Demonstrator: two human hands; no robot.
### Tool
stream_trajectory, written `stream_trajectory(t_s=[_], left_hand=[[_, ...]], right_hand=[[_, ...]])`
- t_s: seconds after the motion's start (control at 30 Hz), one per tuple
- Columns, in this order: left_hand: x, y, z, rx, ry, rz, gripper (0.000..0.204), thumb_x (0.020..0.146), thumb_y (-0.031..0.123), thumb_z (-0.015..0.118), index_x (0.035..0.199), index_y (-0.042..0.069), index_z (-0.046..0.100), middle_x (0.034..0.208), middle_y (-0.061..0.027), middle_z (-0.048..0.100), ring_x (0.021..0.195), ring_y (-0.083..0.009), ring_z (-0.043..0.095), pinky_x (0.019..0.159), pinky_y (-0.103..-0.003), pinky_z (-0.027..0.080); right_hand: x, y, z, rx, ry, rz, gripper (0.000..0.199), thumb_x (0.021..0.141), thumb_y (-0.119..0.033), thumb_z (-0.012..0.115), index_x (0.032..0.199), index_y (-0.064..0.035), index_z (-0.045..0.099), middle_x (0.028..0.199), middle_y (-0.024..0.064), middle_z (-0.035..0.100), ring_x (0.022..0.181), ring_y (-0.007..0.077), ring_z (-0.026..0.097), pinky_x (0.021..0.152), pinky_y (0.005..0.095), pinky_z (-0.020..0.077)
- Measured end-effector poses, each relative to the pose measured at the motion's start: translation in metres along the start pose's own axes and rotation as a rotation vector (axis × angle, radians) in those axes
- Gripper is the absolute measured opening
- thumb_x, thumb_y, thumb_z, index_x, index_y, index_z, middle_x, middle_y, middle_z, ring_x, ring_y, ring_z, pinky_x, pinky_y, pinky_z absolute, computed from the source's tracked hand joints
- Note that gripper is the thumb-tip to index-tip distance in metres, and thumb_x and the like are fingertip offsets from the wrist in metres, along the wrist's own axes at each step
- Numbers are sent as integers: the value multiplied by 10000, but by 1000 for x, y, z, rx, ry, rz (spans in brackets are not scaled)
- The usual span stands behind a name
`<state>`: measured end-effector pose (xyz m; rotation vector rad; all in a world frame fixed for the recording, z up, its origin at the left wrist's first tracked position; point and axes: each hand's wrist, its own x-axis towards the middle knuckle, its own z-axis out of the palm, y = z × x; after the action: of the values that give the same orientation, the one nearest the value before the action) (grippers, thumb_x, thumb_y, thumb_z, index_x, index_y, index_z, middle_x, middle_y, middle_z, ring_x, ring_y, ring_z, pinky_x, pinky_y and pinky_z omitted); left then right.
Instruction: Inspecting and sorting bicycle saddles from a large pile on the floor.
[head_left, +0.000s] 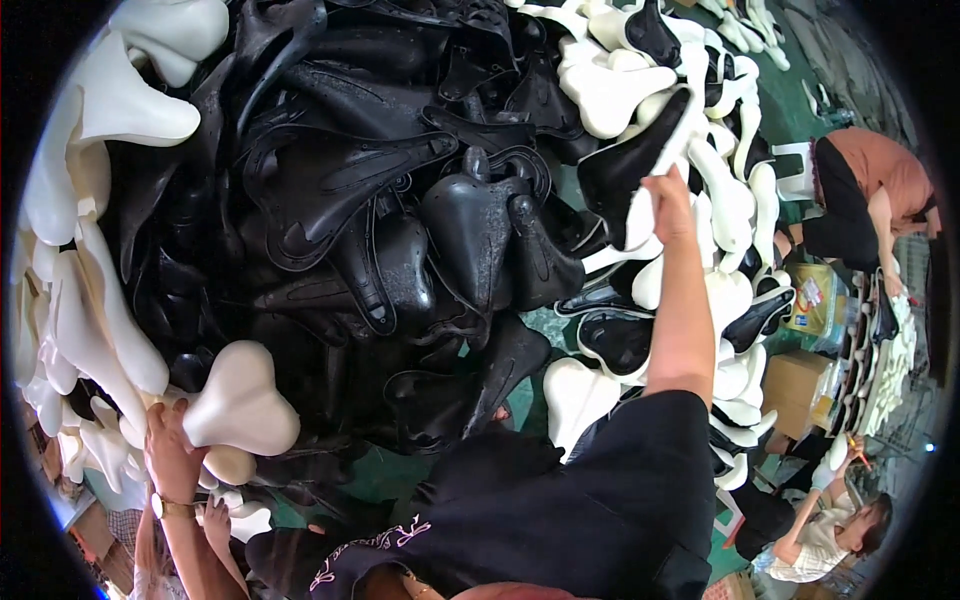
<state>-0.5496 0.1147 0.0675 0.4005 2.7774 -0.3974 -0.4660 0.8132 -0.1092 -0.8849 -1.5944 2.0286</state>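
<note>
My right hand [668, 200] reaches far out and is closed on a saddle piece [640, 150] with a black shell and a white foam edge, at the border of the black and white heaps. My left hand [170, 450], with a watch on the wrist, grips a white foam saddle pad [240, 402] at the lower left, beside more white pads. A big heap of black plastic saddle shells [400, 200] fills the middle between my hands.
White foam pads [80, 300] line the left side, and mixed black and white ones [735, 210] lie on the right. A person in an orange top [875, 180] bends over at the right. Another person [830, 535] sits at the lower right. Cardboard boxes [800, 385] stand on the green floor.
</note>
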Motion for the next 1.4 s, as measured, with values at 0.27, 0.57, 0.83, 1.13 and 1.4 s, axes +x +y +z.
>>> stream_trajectory(t_s=[0.27, 0.57, 0.83, 1.13, 1.4], left_hand=[[1, -7, 5, -32, 2, 32, 789, 524, 54, 814, 1253, 135, 523, 1254, -196, 460, 1102, -404, 516, 917, -446, 452], [2, -13, 13, -56, 45, 61, 808, 516, 28, 809, 1265, 140, 525, 1239, -198, 471, 1096, -408, 518, 911, -442, 455], [2, -6, 11, -74, 47, 49, 788, 554, 50, 805, 1281, 147, 518, 1263, -189, 471, 1088, -403, 529, 904, -447, 456], [0, -18, 13, -95, 23, 43, 801, 587, 44, 784, 1324, 166, 492, 1305, -182, 453, 1115, -387, 523, 928, -441, 447], [0, -14, 11, -99, 20, 19, 803, 587, 42, 781, 1324, 169, 490, 1321, -187, 447, 1145, -393, 506, 940, -440, 437]], right_hand=[[39, -114, -92, 482, 491, -341, 298, 865, -196, 550, 1083, 7, 557, 1072, 114, 601, 1042, 248, 581, 949, 425, 447], [-46, 33, -54, -1850, -391, -560, 421, 677, -40, 592, 1075, -159, 661, 1133, 68, 614, 1195, 282, 496, 1013, 428, 377], [-89, 25, -77, -1762, -93, -494, 282, 648, 1, 655, 897, -132, 654, 890, 50, 591, 934, 272, 567, 806, 404, 433], [-141, -26, -113, -1811, -14, -657, 291, 652, 23, 584, 907, -94, 660, 918, 81, 576, 884, 279, 562, 783, 390, 455], [-154, -30, -125, -1957, -25, -530, 236, 755, -16, 518, 916, -90, 673, 958, 61, 636, 960, 259, 596, 939, 404, 417]])
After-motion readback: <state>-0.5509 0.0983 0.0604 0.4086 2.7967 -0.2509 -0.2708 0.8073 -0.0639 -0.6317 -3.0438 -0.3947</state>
